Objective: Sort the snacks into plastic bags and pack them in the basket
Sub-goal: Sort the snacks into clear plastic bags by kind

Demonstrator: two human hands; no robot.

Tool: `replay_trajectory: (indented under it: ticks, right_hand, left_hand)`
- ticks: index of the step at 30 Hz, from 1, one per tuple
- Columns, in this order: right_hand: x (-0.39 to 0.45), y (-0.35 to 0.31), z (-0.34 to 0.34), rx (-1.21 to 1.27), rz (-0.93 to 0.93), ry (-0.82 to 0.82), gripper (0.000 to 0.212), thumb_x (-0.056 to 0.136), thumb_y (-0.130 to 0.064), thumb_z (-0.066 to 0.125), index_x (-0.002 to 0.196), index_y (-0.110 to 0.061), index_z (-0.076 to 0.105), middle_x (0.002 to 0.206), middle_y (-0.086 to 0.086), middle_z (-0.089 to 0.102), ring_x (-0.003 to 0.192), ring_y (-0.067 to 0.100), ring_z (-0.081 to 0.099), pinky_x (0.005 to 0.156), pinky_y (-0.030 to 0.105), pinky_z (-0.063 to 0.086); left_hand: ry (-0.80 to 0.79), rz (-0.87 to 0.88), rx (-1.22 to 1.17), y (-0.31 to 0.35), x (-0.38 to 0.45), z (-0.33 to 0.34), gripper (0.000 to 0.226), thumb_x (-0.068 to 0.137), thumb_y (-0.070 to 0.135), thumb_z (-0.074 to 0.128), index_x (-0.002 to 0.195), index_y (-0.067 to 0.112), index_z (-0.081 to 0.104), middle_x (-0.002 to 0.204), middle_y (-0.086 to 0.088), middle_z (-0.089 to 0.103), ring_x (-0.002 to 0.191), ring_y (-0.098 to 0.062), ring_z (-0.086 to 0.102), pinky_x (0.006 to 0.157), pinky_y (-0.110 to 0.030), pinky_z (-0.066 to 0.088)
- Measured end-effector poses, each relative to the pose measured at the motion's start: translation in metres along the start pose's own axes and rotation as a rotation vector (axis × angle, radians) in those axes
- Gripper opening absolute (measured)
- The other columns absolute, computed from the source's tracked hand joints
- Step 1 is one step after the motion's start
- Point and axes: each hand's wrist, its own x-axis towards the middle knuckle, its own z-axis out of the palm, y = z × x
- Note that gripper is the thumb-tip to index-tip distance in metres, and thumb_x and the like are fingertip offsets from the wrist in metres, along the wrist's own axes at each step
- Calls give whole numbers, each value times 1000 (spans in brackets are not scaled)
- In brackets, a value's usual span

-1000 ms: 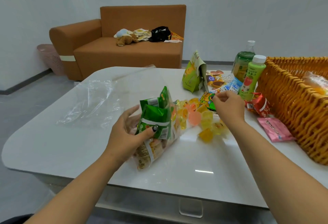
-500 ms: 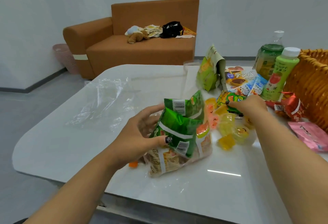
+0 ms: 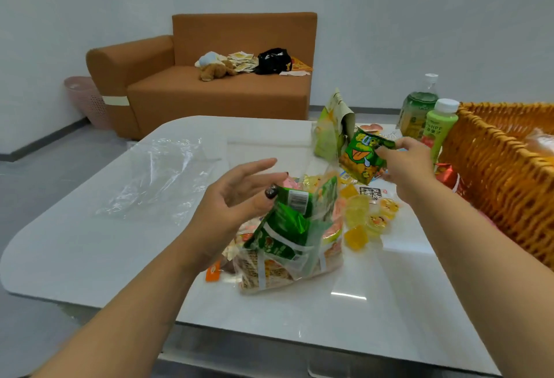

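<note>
On the glossy white surface (image 3: 90, 257), near its middle, stands a clear plastic bag (image 3: 287, 260) packed with green foil snack packets (image 3: 284, 227) above and pale, printed packets at its bottom. The left hand (image 3: 239, 197) holds the bag's top edge, thumb pressed against the upper green packet, the other fingers spread and fairly straight behind it. A small orange wrapper (image 3: 213, 271) lies on the surface just left of the bag's base.

The right hand (image 3: 409, 164) is raised above the surface toward the far right edge, its fingers pinching a small green and yellow cartoon-printed snack packet (image 3: 362, 157) by its right side (the packet hangs tilted, clear of the surface).

Just right of the bag lies a loose cluster of yellow and orange jelly cups (image 3: 364, 218). Beyond them, toward the far edge, a pale green stand-up pouch (image 3: 328, 134) stands upright. Near the far right corner are a light green bottle with a white cap (image 3: 439, 128) and, behind it, a darker green bottle (image 3: 416, 110).

An orange woven wicker basket (image 3: 491, 173) sits along the right edge; something pale shows inside it, too blurred to identify. A red packet (image 3: 448, 175) rests against its near wall.

A second, empty-looking clear plastic bag (image 3: 162, 179) lies flat and crumpled toward the left side of the surface.
</note>
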Motion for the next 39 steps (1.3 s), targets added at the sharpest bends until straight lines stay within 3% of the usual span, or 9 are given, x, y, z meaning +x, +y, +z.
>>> replay_trajectory:
  ticks: [2, 5, 11, 16, 22, 28, 34, 37, 39]
  right_hand:
    - [-19, -11, -7, 302, 119, -36, 4, 96, -10, 54, 97, -13, 57, 98, 16, 65, 80, 26, 63, 75, 47, 58]
    - [-55, -15, -21, 737, 351, -114, 31, 104, -18, 34, 128, -9, 51, 98, 12, 66, 81, 23, 66, 69, 43, 57]
    - [-118, -51, -38, 929, 477, -289, 28, 93, -25, 60, 112, -5, 63, 99, 21, 72, 89, 33, 72, 76, 45, 60]
    - [-157, -70, -51, 647, 85, -518, 16, 78, -7, 63, 91, -6, 72, 91, 12, 74, 80, 19, 73, 68, 30, 60]
    - [-173, -75, -68, 72, -304, -776, 29, 66, -19, 72, 94, -12, 70, 94, 11, 75, 85, 25, 73, 66, 29, 60]
    - [-183, -74, -51, -257, -565, -461, 39, 88, -44, 58, 81, -6, 63, 78, 15, 68, 77, 34, 66, 68, 55, 54]
    - [-191, -90, -51, -121, -372, -403, 19, 95, -10, 53, 98, -28, 57, 79, 21, 68, 69, 44, 67, 61, 62, 54]
    - [-201, -86, -48, -420, -565, -437, 30, 93, -5, 50, 92, -34, 54, 77, 11, 64, 56, 15, 63, 55, 35, 56]
    - [-204, -83, -47, -607, -678, -374, 31, 91, -4, 50, 81, -32, 59, 75, 1, 61, 52, 4, 52, 47, 17, 40]
  left_hand:
    - [122, 44, -31, 7, -1, 8, 39, 85, 32, 73, 120, 17, 64, 112, -2, 73, 110, -17, 67, 88, -30, 56]
    - [270, 72, -69, 17, -4, 17, 31, 82, 27, 62, 104, 7, 69, 97, -5, 76, 97, -19, 72, 87, -34, 58]
    - [378, 141, -13, 29, -17, 26, 18, 89, 14, 61, 89, 0, 72, 84, -6, 77, 85, -19, 74, 79, -32, 59]
    - [502, 260, 133, 34, -30, 32, 9, 79, 20, 73, 76, 12, 73, 73, -4, 74, 76, -27, 73, 74, -41, 60]
    - [557, 380, 282, 41, -35, 38, 26, 80, 1, 73, 90, 20, 57, 92, 7, 73, 82, -15, 73, 67, -21, 57]
    - [503, 458, 433, 49, -39, 44, 44, 83, -7, 66, 86, 30, 42, 115, 8, 64, 94, -3, 70, 68, -22, 57]
    - [449, 443, 316, 47, -45, 51, 40, 87, -7, 61, 88, 30, 46, 110, 11, 70, 85, -7, 73, 62, -28, 60]
    - [443, 424, 285, 47, -49, 54, 41, 87, -8, 60, 92, 30, 47, 109, 16, 70, 84, -8, 73, 60, -20, 57]
    - [430, 416, 264, 46, -50, 58, 43, 88, -9, 59, 94, 31, 47, 108, 15, 71, 86, -8, 73, 62, -20, 58]
